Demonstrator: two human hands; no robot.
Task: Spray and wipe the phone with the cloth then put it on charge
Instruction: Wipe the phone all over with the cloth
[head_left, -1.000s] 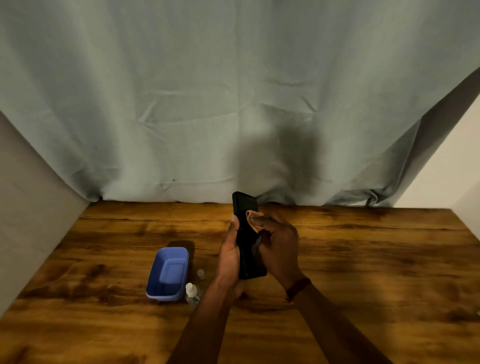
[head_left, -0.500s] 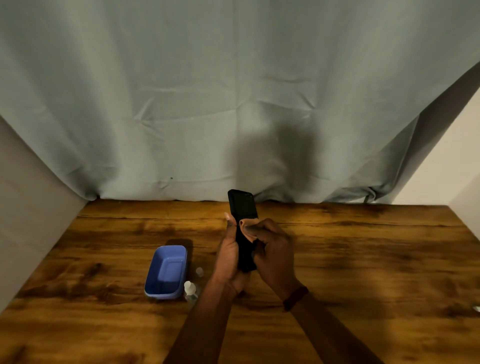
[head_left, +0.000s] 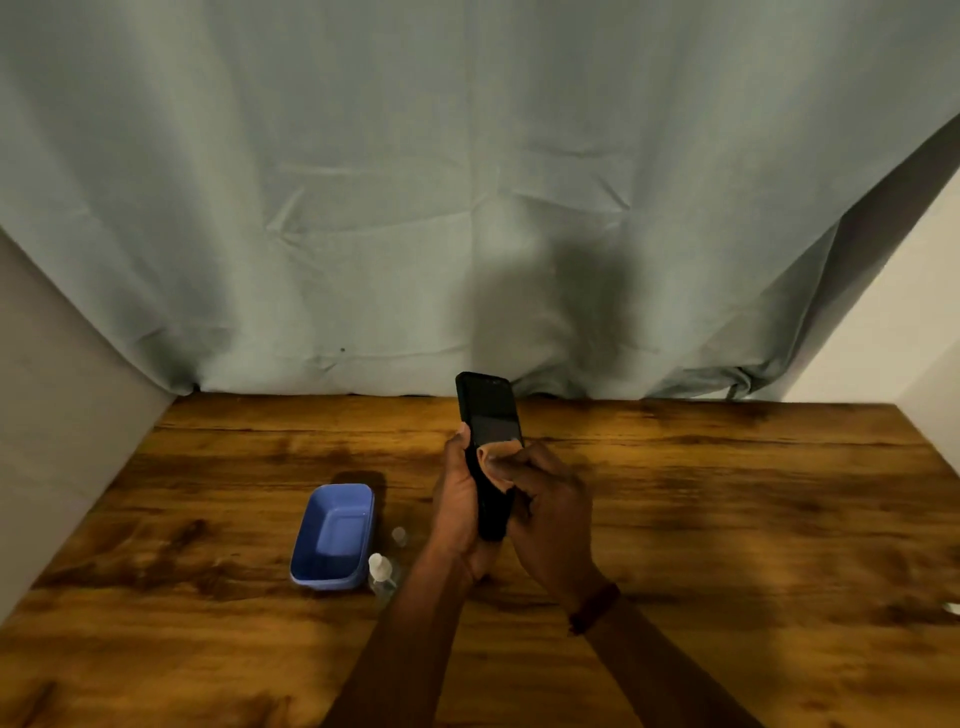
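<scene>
The phone (head_left: 488, 415) is held upright a little right of the frame's centre, above the counter (head_left: 727, 519), its dark face toward the camera and its top edge reaching up across the bottom of the curtain (head_left: 467, 208). The left hand (head_left: 460, 499) grips it from the left side, with the thumb lying along the phone's left edge and the fingers wrapped behind, hidden. The right hand (head_left: 550, 514) is curled around a small tan cloth (head_left: 496, 460), pinching it and pressing it against the middle of the phone's face. Only a fold of the cloth shows above the fingers; the rest is bunched inside the hand. A dark band (head_left: 595, 605) sits on the right wrist.

Lower left of the hands, a blue tub (head_left: 332, 535) rests on the counter, open side up. Just beside its lower right corner stands a small clear bottle (head_left: 382, 571) with a white spray top, partly covered by the left forearm. A small clear cap (head_left: 399, 535) lies just above the bottle, apart from it, between the tub and the left wrist.

At the far right edge of the frame a small pale thing (head_left: 951, 607) lies on the counter, too cut off to make out.
</scene>
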